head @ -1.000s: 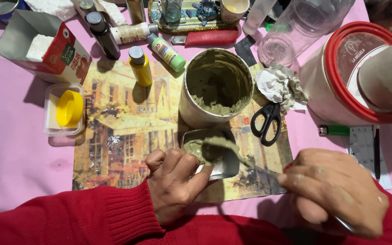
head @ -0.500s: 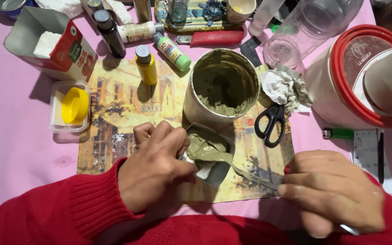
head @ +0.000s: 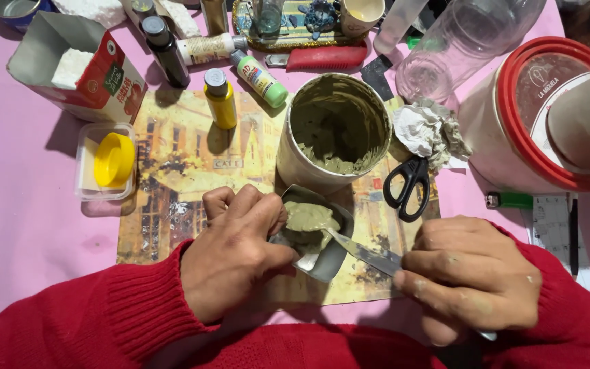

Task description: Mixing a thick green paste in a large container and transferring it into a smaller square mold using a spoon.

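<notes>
Scissors (head: 408,186) lie right of the tub (head: 336,133).

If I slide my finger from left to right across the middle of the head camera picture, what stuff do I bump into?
Yellow lid in a clear plastic tub → yellow paint bottle → big pot of greenish paste → black scissors → green lighter → red-rimmed container.

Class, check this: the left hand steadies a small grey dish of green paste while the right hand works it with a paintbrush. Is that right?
Not quite. The head view shows the right hand holding a palette knife, not a paintbrush. The left hand does steady the small grey dish of green paste.
</notes>
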